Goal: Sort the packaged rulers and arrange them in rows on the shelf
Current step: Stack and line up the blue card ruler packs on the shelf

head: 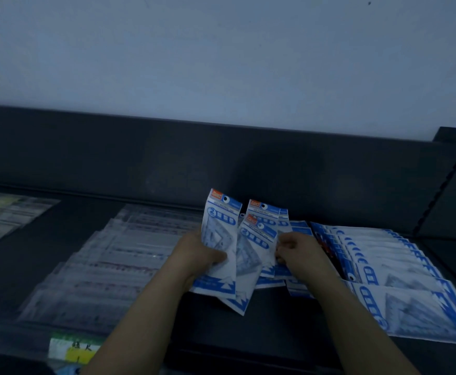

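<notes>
Several blue-and-white ruler packs (251, 239) stand fanned upright in the middle of the dark shelf (275, 320). My left hand (197, 253) grips the leftmost pack (220, 226) with the thumb across its front. My right hand (300, 250) pinches the right edge of the fanned packs, fingers curled. More packs of the same kind lie flat under and behind my hands. A row of overlapping blue-and-white packs (400, 269) lies flat to the right.
Clear plastic packs of straight rulers (107, 263) lie in overlapping rows on the left. Another clear pack with yellow-green contents (2, 215) lies at the far left. A yellow-green price label (72, 350) sits on the front edge. A dark back panel (221, 163) closes the shelf.
</notes>
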Tool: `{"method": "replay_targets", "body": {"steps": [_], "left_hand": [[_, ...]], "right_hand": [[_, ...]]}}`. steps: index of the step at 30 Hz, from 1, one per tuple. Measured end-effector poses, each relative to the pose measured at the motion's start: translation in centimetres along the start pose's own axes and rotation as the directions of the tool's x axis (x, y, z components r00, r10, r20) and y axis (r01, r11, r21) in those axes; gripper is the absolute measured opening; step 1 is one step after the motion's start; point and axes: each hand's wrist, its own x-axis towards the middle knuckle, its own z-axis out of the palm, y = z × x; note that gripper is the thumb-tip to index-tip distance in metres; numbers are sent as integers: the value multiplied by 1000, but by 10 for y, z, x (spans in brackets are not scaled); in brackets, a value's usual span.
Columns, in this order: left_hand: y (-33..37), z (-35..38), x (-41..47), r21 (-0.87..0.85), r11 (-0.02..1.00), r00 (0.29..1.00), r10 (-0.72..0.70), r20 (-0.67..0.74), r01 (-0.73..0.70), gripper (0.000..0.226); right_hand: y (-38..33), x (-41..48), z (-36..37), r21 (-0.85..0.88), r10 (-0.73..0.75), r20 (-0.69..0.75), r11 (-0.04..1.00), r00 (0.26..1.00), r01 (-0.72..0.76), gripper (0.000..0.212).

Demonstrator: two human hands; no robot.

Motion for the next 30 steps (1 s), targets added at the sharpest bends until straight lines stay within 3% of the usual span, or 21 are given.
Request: {"method": "replay_targets", "body": {"steps": [5, 9, 12, 15, 16, 19, 24, 30], "left_hand": [[4, 5, -7, 70, 997, 996, -19, 85, 13, 25], [9, -7, -4, -68, 997, 994, 39, -103, -46, 21], [14, -19, -2, -176, 984, 989, -9, -145, -17, 22], [13, -24, -4, -196, 981, 988, -32, -150, 2, 20], [11, -24, -5, -212, 977, 987, -42, -152, 9, 21], [6, -24, -7, -278, 960, 988, -80, -134, 40, 21], [5, -21, -9, -309, 950, 989, -91, -113, 52, 18], [5, -18, -9, -312, 946, 991, -114, -74, 86, 11]], "right_hand": [[-1, 0, -2, -76, -13, 4, 997, 1000, 13, 25], [-5, 4, -2, -145, -41, 2, 989, 999, 41, 11], [-11, 10, 8, -303, -16, -5, 953, 1000, 14, 40], [-11, 17, 20, -477, 36, -46, 877, 998, -54, 88], [-10, 18, 22, -485, 46, -53, 872, 998, -66, 91], [-7, 26, 20, -354, 47, -58, 933, 997, -65, 57], [-8, 31, 15, -162, 125, -26, 979, 992, -128, 31], [1, 31, 14, -268, -3, -170, 962, 985, -43, 21]]}}
